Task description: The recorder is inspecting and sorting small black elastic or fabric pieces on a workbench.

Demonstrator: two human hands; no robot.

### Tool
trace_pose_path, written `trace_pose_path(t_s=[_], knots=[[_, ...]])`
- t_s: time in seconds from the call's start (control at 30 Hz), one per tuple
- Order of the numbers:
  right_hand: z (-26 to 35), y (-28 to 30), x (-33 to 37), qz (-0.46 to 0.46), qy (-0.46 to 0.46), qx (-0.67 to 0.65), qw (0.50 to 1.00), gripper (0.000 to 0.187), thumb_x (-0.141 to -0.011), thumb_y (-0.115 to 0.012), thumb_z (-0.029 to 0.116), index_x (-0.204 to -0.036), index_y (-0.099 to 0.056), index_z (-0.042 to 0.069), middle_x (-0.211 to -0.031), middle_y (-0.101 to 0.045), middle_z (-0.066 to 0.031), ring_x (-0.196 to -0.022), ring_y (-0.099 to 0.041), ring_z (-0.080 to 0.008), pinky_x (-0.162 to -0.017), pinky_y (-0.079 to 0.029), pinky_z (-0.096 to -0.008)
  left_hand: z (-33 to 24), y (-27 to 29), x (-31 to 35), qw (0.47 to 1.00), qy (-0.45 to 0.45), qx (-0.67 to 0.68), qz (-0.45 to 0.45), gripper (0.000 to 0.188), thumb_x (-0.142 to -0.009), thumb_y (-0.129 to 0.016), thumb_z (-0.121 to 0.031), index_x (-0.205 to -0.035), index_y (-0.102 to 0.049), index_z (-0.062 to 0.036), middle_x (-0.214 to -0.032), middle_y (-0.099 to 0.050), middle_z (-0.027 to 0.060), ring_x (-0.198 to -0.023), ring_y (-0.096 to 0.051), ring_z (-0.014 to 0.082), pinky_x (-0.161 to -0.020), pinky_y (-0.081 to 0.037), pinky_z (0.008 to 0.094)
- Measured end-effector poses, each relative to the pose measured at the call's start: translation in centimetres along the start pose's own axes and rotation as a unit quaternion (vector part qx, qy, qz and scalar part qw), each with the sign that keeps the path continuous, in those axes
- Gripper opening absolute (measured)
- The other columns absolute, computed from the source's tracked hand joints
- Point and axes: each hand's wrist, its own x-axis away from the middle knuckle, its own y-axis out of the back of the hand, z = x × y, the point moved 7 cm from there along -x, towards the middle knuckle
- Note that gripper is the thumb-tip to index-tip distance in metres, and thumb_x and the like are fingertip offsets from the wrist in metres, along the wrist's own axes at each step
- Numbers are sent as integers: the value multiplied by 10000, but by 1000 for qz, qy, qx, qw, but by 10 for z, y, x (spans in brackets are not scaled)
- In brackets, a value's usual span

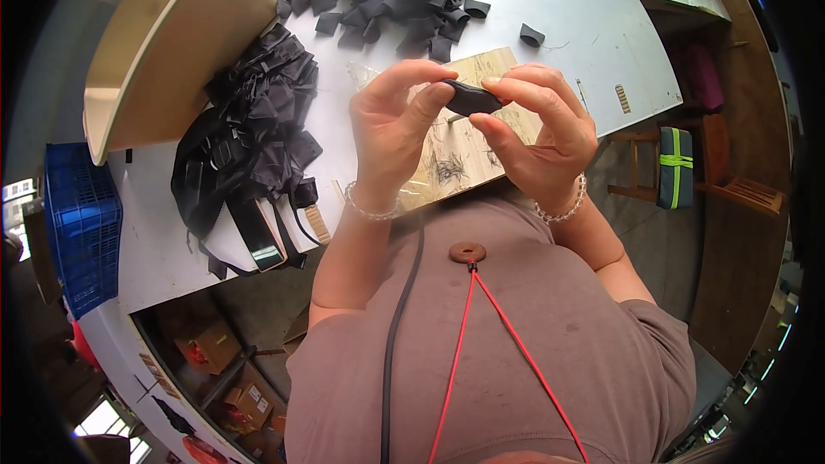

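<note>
A small black fabric piece [473,99], folded into a loop or sleeve shape, is held up between my two hands. My left hand [391,116] pinches its left end between thumb and fingers. At the right end, the fingertips and thumb of my right hand [546,125] close around the piece. Below them lies a pale wooden board [477,163] with dark scribbled marks and a thin upright pin [456,119]. Part of the board is hidden by my hands.
A pile of black fabric loops [395,0] covers the far table, with one loose loop [532,35] to its right. Black strips and straps [258,112] heap at left, beside a tan bin [172,43] and blue crate [83,223]. A wooden stool [636,163] stands right.
</note>
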Motion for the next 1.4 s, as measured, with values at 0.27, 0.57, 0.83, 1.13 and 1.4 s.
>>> trace_pose_path(t_s=[0.27,0.57,0.83,1.13,1.4], knots=[[-13,12,18,-29,20,-3,999,139,-701,-751,-4,-808,-661,-1,-736,-631,-79,-682,-577,-172,-636,-471,-273,-2,-13,-3,997,-28,-63,46,150,-792,-698,-67,-912,-656,13,-864,-641,72,-799,-568,133,-717,-454,250],[-32,15,39,-20,-15,-86,996,113,-754,-718,16,-825,-637,-17,-780,-634,-98,-737,-588,-184,-780,-467,-322,-2,-22,-2,988,-61,-125,68,160,-744,-735,-71,-878,-678,-7,-842,-648,80,-778,-583,152,-705,-460,261],[-33,2,37,-6,-73,-84,994,116,-755,-716,16,-818,-622,-10,-811,-624,-100,-719,-588,-167,-649,-479,-258,-11,-22,-6,972,-102,-183,105,136,-738,-741,-79,-853,-687,-30,-808,-647,65,-770,-583,155,-699,-463,269],[-16,4,23,-1,1,-24,1000,148,-704,-732,-28,-828,-662,15,-771,-633,-76,-705,-588,-173,-637,-473,-265,-11,-19,-8,983,-77,-126,108,151,-723,-741,-33,-863,-687,-20,-847,-640,71,-783,-589,153,-673,-477,251],[-23,3,26,5,5,-13,1000,122,-707,-720,-41,-788,-649,18,-741,-622,-69,-689,-580,-183,-642,-461,-270,-6,-21,-9,982,-38,-133,130,174,-718,-750,-44,-878,-687,-20,-842,-653,76,-800,-599,150,-705,-477,255]])
